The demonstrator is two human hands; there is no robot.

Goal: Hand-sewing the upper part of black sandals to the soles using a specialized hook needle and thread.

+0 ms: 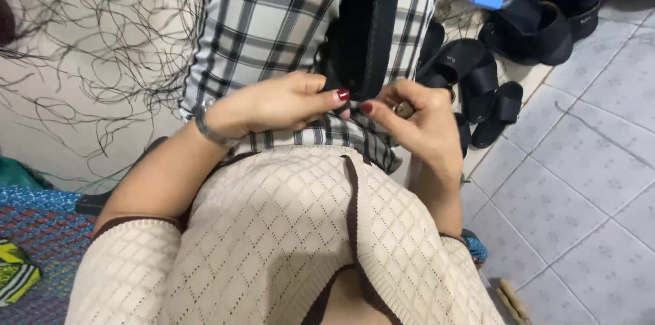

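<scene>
Pinching the black sandal (365, 24) (upright on plaid lap), left hand (273, 103) and right hand (416, 120) grasp its lower end

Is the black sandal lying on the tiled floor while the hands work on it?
No, the black sandal rests on the checked cloth in the lap.

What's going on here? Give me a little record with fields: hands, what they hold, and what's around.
left hand: left hand, fingers pinching the lower end of a black sandal
right hand: right hand, fingers pinched at the same end
lap: checked cloth under the sandal
beside: more black sandals piled on the tiled floor
behind: loose black threads
wrist: bracelet on the left
</scene>
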